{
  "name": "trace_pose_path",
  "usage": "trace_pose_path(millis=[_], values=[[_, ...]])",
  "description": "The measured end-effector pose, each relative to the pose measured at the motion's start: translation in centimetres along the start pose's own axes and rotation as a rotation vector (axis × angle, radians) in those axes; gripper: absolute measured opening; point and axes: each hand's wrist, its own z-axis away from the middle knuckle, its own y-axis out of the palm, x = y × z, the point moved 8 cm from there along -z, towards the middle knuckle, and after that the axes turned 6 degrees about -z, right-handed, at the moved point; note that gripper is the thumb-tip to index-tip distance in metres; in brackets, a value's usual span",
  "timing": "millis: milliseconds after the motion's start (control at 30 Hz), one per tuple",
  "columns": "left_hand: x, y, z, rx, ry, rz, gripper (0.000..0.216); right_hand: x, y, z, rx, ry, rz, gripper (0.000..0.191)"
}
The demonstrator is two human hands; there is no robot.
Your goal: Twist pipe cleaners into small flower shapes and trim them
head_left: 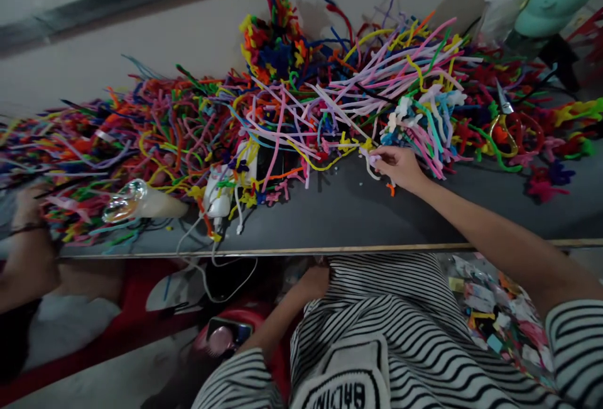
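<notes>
My right hand (399, 167) is over the grey table near its middle, thumb and fingers pinched together on a small pale lilac pipe cleaner piece (372, 160). Yellow pipe cleaner bits lie just beyond the fingertips, and a small orange piece (391, 190) is below them. Low at the table's front edge, my left hand (315, 282) rests by my striped clothing; its fingers are hidden. A long heap of colourful pipe cleaners (188, 114) runs along the back, with a loose bundle of pink and lilac ones (391, 76) on top.
Gold-handled scissors (504, 126) lie at the right. A white charger (219, 198) with cables and a plastic cup (160, 201) are at the left. Another person's hand (31, 205) reaches in at far left. Scraps fill a container (504, 315) below the table.
</notes>
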Motion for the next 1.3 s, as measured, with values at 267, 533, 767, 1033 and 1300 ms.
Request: trace_pose_path(millis=[267, 533, 767, 1033, 1300], values=[[1.0, 2.1, 2.5, -0.044, -0.204, 0.121, 0.045, -0.2, -0.4, 0.0, -0.03, 0.005, -0.002, 0.026], [-8.7, -13.1, 6.3, -0.254, 0.275, 0.306, 0.03, -0.5, -0.3, -0.1, 0.005, 0.018, -0.01, 0.027], [-5.3, -29.6, -0.9, -1.311, 0.325, 0.423, 0.015, 0.1, -0.6, 0.3, -0.052, -0.038, 0.002, 0.025], [-3.8, -30.0, -4.2, -1.363, 0.466, 0.476, 0.013, 1.3, -0.8, 0.2, -0.123, -0.099, 0.161, 0.023], [-3.7, -30.2, -3.5, -1.43, 0.408, 0.476, 0.014, 2.6, 0.1, 0.1, -0.17, -0.132, 0.24, 0.021]])
